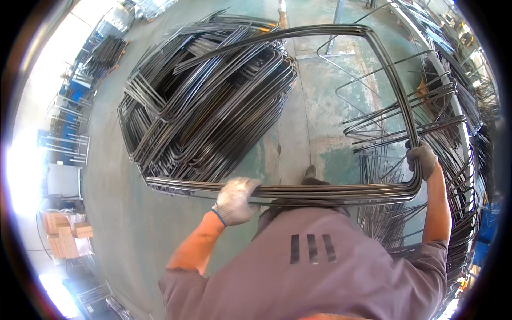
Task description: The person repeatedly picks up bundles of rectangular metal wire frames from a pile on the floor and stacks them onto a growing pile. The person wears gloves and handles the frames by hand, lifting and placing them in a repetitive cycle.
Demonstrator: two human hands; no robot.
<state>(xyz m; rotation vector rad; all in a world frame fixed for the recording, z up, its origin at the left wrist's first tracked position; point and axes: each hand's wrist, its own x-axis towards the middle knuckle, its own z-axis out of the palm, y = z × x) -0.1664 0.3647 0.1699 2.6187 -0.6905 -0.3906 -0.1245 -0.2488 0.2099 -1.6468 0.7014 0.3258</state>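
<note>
Both my hands hold a bundle of several bent metal tubes (320, 191), dark and nested together as a large U-shaped frame with rounded corners. My left hand (236, 201), in a pale knitted glove with a blue cuff edge, is wrapped round the near straight run. At the right-hand side, close to the near corner, my right hand (423, 159) grips the bundle in a greyish glove. The far run reaches over a big pile of similar bent tubes (213, 117) on the floor ahead to the left. The fingers' undersides are partly hidden.
A long rack (460, 114) with many hanging bent tubes lines the right side, its prongs jutting toward me. Cardboard boxes (66, 234) are stacked at the far left. More dark tubes (106, 56) lie at the upper left. My shoe (310, 172) shows on the green-grey floor (314, 128).
</note>
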